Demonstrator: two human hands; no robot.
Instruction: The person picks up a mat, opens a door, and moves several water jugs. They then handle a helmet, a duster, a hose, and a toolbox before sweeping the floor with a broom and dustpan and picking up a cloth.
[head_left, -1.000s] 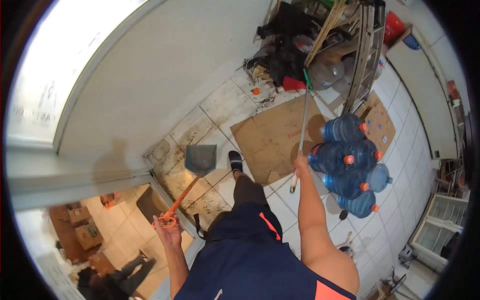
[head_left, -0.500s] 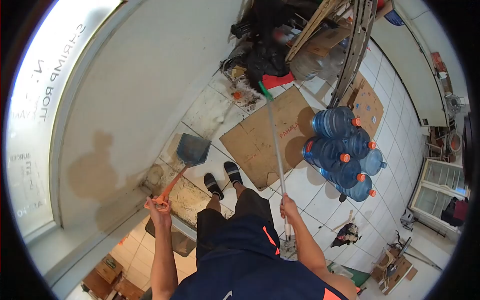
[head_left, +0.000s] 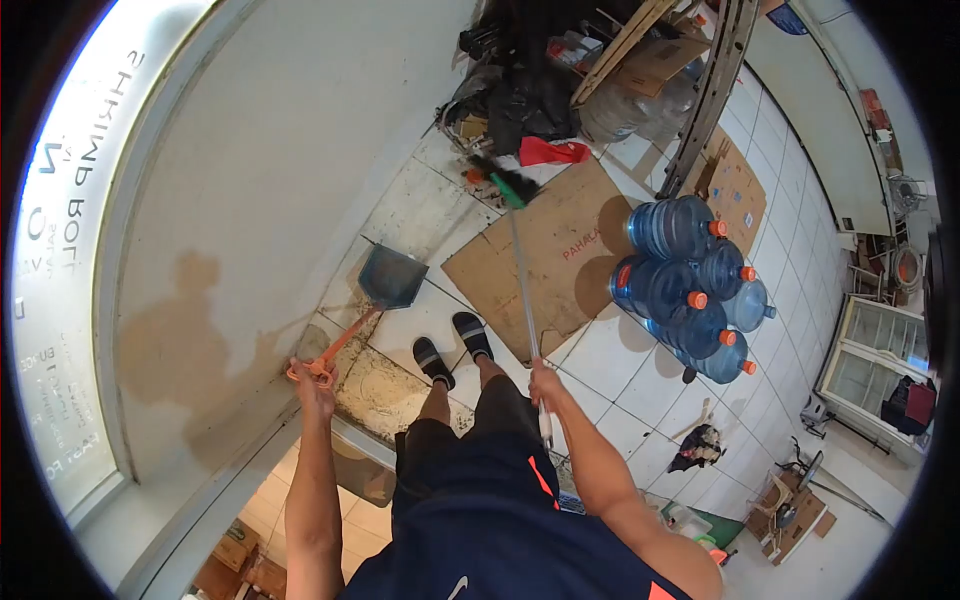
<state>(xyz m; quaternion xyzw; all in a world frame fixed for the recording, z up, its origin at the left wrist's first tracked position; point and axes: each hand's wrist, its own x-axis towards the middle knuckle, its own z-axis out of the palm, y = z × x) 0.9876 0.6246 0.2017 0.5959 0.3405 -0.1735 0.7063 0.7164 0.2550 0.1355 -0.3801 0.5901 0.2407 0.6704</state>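
My left hand is wrapped round the orange handle of a dustpan, whose dark blue-grey pan rests on the tiles left of my feet. My right hand grips the pale pole of a broom. The broom's green head with dark bristles is over the dirty floor by the upper left corner of a flat cardboard sheet. Beside the bristles, on the left, a small orange object is partly visible.
Black bags and a red cloth lie beyond the broom. Large blue water bottles stand and lean at the right, near a metal ladder. A wall runs along the left. Dark and white rubbish lies at the lower right.
The broom head has moved down and left, with its bristles now swung to the left of the cardboard. My right hand has shifted left and slightly up. The dustpan stays almost in place.
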